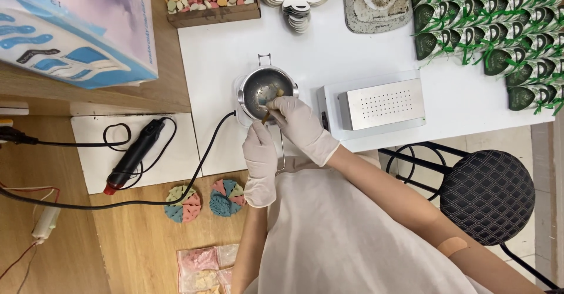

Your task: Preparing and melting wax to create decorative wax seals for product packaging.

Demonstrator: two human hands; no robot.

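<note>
A small metal melting pot [258, 88] sits on a white heater base at the middle of the white table [223, 47]. My right hand [299, 121], in a white glove, holds a thin wooden stick [271, 105] whose tip reaches into the pot. My left hand [259, 153], also gloved, grips the pot's wire handle just below the rim. A few small pale bits lie inside the pot.
A white perforated metal box [382, 103] stands right of the pot. Green wrapped favours [499, 24] fill the top right. A wooden tray of pastel pieces [208, 0], a black heat tool [135, 153], two round colourful discs [205, 199], a black stool [484, 194].
</note>
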